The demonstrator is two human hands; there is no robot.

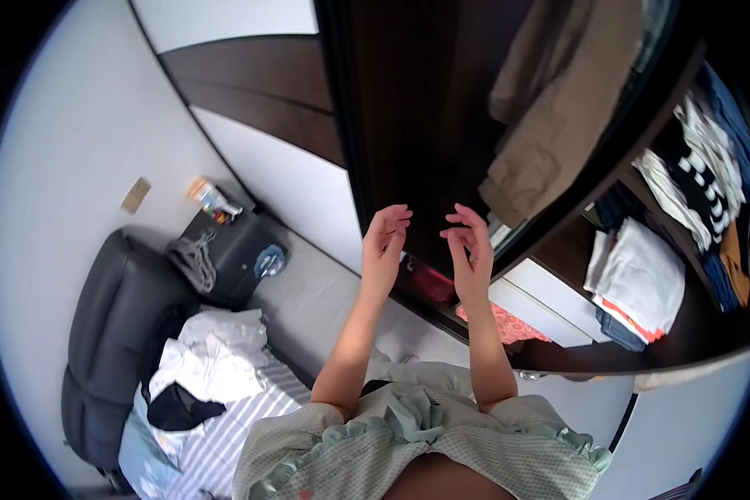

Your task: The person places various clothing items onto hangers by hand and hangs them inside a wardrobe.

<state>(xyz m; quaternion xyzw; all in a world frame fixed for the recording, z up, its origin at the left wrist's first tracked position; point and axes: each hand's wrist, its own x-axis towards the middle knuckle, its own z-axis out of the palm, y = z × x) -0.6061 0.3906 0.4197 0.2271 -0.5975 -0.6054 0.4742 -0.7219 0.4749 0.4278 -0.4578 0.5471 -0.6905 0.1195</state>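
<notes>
Brown garments (558,125) hang inside the dark, smooth wardrobe (417,92), ahead of your hands and to their right; their cloth looks soft and falls in long folds. Your right hand (468,239) is the nearer one to them, with fingers half curled and open, holding nothing. Your left hand (385,233) is beside it, apart, also empty, its fingers loosely bent. Below your right hand is a coral patterned cloth (515,325), near the flat white drawers (550,302). Farther right, a folded white cloth pile (642,271) lies on the dark shelf. At your left, crumpled white fabric (212,354) lies on the striped bedding (246,412), beside the padded black headboard (112,325), which has rounded edges.
</notes>
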